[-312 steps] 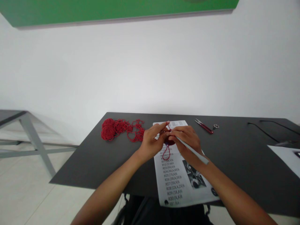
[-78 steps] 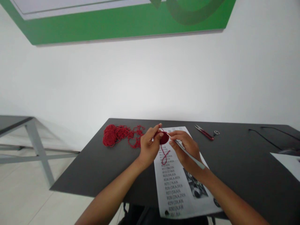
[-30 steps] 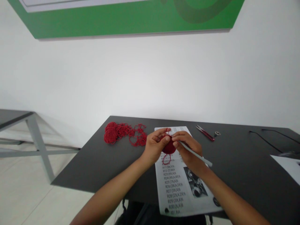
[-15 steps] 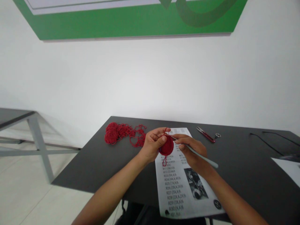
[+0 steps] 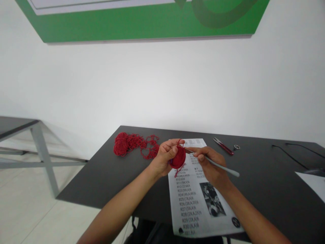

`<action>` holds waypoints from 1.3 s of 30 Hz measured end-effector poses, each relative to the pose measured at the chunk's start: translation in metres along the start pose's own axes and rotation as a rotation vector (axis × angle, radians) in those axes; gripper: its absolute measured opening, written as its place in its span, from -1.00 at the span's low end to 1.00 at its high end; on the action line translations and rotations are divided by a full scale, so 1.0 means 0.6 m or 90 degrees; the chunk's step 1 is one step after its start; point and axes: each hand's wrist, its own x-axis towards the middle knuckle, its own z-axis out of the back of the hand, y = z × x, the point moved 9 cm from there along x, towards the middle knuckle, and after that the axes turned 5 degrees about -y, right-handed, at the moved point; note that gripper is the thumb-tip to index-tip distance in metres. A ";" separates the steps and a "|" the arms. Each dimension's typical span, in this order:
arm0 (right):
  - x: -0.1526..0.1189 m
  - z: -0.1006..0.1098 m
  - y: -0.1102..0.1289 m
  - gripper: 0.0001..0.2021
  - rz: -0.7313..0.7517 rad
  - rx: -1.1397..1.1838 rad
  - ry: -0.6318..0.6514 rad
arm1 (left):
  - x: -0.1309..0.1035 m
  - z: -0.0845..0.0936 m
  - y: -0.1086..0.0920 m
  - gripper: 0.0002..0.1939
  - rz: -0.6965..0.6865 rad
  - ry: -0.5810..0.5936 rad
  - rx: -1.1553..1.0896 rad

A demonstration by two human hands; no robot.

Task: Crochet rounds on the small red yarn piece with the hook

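My left hand [image 5: 164, 156] pinches a round piece of red crochet [image 5: 178, 158] by its left edge, with a strand of yarn running up to the raised fingers. A short red tail dangles under the piece. In my right hand [image 5: 210, 162] is a crochet hook [image 5: 223, 167] with a pale grey-green handle, held like a pen. Its thin metal tip reaches the top right edge of the crochet; whether it sits inside a stitch is too small to tell. Below both hands lies a printed pattern sheet [image 5: 186, 203].
A tangled ball of red yarn [image 5: 122, 144] rests at the table's back left. Red-handled thread snips [image 5: 224, 147] with a ring [image 5: 236, 147] lie at the back right. Farther right are eyeglasses [image 5: 291, 156] and a white sheet [image 5: 312, 183]. A wall [image 5: 162, 84] stands behind the dark table [image 5: 109, 176].
The crochet piece has tilted and shifted slightly left, its tail swinging left. My right hand and the hook have moved a little to the right, with the hook's handle end slightly higher.
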 end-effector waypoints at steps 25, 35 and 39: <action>0.011 -0.036 -0.025 -0.79 -0.130 0.286 -0.034 | 0.009 0.002 0.019 -0.48 0.068 0.000 -0.093; 0.009 -0.028 -0.066 -0.81 -0.194 0.364 -0.108 | 0.012 0.006 -0.014 -0.63 -0.190 -0.039 0.262; 0.009 -0.006 -0.060 -0.81 -0.104 0.199 -0.158 | 0.001 0.014 -0.021 -0.74 -0.267 -0.131 0.434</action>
